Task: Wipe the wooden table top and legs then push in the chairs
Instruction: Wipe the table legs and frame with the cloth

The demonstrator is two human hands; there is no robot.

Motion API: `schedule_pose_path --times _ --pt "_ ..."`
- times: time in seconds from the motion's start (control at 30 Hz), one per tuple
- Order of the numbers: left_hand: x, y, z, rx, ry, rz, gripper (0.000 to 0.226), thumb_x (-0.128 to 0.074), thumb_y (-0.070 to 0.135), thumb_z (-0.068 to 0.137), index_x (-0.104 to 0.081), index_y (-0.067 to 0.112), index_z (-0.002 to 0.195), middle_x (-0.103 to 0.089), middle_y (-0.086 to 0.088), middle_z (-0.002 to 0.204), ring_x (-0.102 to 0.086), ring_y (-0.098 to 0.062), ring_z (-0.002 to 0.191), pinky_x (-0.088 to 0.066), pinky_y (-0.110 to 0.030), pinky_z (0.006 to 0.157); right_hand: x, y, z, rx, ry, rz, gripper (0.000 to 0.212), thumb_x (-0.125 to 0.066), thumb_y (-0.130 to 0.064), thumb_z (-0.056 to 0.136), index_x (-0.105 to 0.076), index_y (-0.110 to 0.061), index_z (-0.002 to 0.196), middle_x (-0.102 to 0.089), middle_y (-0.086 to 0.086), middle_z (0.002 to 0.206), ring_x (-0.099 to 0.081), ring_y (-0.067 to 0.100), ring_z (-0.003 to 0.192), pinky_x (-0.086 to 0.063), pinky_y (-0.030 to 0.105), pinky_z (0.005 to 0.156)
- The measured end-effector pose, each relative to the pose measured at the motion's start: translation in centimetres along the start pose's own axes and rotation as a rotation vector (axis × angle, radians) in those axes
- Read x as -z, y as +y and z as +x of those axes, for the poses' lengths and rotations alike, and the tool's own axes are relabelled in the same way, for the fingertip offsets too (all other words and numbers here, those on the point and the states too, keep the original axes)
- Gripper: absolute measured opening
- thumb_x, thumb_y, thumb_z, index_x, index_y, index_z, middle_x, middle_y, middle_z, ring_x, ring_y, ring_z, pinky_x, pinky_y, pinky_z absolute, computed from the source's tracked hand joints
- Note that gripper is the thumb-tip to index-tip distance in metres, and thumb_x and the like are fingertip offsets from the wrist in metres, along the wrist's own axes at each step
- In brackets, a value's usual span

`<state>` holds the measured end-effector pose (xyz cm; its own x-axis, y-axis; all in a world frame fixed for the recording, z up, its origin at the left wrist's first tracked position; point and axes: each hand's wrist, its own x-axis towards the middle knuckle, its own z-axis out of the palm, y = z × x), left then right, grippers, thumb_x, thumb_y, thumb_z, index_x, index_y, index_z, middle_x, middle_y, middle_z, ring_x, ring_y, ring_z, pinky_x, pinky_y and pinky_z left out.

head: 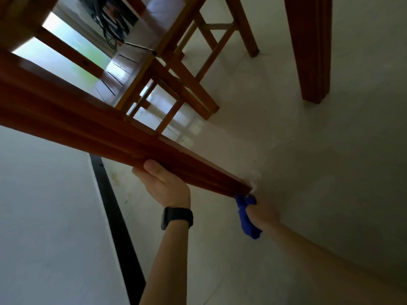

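Left grip (167,186), right grip (262,213) curled.

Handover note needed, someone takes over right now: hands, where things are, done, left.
Left hand grips the near leg low down.
Right hand holds the cloth at that leg's foot, by the floor.
Second leg and chairs stand beyond.
Done: wipe has reached the near leg's bottom end. Table top is out of view, so cannot tell.
Left: probably the other legs, then push in the chairs.
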<state>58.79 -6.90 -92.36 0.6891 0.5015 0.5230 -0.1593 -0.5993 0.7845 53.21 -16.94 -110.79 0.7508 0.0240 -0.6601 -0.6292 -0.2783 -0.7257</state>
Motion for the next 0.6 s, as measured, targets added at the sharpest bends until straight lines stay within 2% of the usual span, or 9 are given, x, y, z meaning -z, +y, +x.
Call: schedule_pose_path --times 0.07,0.1,0.17,0.27,0.33,0.4,0.47,0.53,0.6 --pt "0.1 0.2 0.1 -0.009 -0.011 0.021 0.029 -0.021 0.051 0.102 -0.032 0.076 0.112 -0.05 0.05 0.096 -0.056 0.016 0.086 -0.043 -0.003 0.068 0.4 -1.3 0.4 0.04 0.162 0.128 0.048 -0.05 -0.015 0.093 -0.044 -0.018 0.14 -0.054 0.014 0.133 -0.057 0.032 0.109 -0.046 0.034 0.088" --pt "0.1 0.2 0.2 -0.016 -0.006 0.023 0.023 -0.02 0.061 0.099 -0.032 0.077 0.111 -0.05 0.049 0.096 -0.056 0.016 0.086 -0.044 -0.005 0.068 0.6 -2.1 0.7 0.111 0.231 0.218 0.06 -0.052 -0.016 0.093 -0.032 -0.024 0.149 -0.044 0.013 0.142 -0.054 0.033 0.117 -0.045 0.035 0.09" --pt "0.1 0.0 0.3 -0.005 -0.005 -0.008 0.029 -0.019 0.075 0.09 -0.035 0.069 0.113 -0.053 0.042 0.097 -0.057 0.012 0.084 -0.044 -0.006 0.067 0.8 -4.1 1.0 0.32 0.331 0.275 0.074 -0.055 -0.016 0.094 -0.017 -0.035 0.154 -0.026 0.009 0.153 -0.046 0.031 0.126 -0.045 0.037 0.096" --pt "0.4 -0.4 0.3 0.019 -0.019 0.013 0.035 -0.023 0.072 0.093 -0.037 0.048 0.115 -0.055 0.024 0.102 -0.057 0.01 0.084 -0.044 -0.005 0.067 0.0 -5.9 0.2 0.544 0.188 0.078 0.072 -0.052 -0.009 0.089 -0.027 -0.038 0.15 -0.027 0.006 0.152 -0.043 0.031 0.13 -0.045 0.045 0.103" --pt "0.8 -0.3 0.2 0.043 -0.042 0.021 0.031 -0.025 0.059 0.097 -0.037 0.04 0.119 -0.055 0.021 0.104 -0.056 0.013 0.087 -0.044 -0.008 0.071 0.3 -5.4 0.4 0.482 0.055 -0.011 0.062 -0.048 -0.009 0.089 -0.038 -0.034 0.145 -0.039 0.009 0.143 -0.05 0.032 0.121 -0.047 0.041 0.096" --pt "1.2 -0.2 0.1 0.068 -0.072 0.023 0.034 -0.026 0.053 0.099 -0.04 0.031 0.122 -0.057 0.018 0.107 -0.057 0.011 0.09 -0.045 -0.016 0.075 2.3 -4.5 1.2 0.372 -0.124 -0.19 0.042 -0.045 -0.015 0.096 -0.047 -0.025 0.137 -0.055 0.014 0.125 -0.059 0.031 0.106 -0.047 0.034 0.083" --pt "1.8 0.4 0.0 0.114 -0.114 0.015 0.047 -0.027 0.055 0.1 -0.042 0.022 0.13 -0.059 0.012 0.116 -0.058 0.006 0.097 -0.048 -0.02 0.081 5.0 -4.8 1.0 0.252 -0.256 -0.262 0.029 -0.043 -0.024 0.1 -0.054 -0.021 0.127 -0.062 0.011 0.117 -0.061 0.028 0.105 -0.046 0.031 0.083" --pt "2.5 1.3 0.1 0.168 -0.184 -0.029 0.051 -0.029 0.055 0.1 -0.039 0.024 0.139 -0.056 0.02 0.12 -0.055 0.014 0.102 -0.047 -0.014 0.084 7.1 -7.2 -0.2 0.229 -0.225 -0.177 0.041 -0.045 -0.021 0.099 -0.046 -0.021 0.14 -0.058 0.008 0.126 -0.058 0.023 0.107 -0.047 0.031 0.089" --pt "3.6 2.4 0.6 0.224 -0.281 -0.098 0.052 -0.033 0.053 0.097 -0.036 0.029 0.143 -0.05 0.028 0.123 -0.052 0.017 0.106 -0.044 -0.012 0.09 8.2 -11.5 -2.4 0.348 -0.094 0.052 0.057 -0.048 -0.008 0.094 -0.036 -0.029 0.145 -0.055 0.002 0.127 -0.056 0.017 0.102 -0.047 0.032 0.088"
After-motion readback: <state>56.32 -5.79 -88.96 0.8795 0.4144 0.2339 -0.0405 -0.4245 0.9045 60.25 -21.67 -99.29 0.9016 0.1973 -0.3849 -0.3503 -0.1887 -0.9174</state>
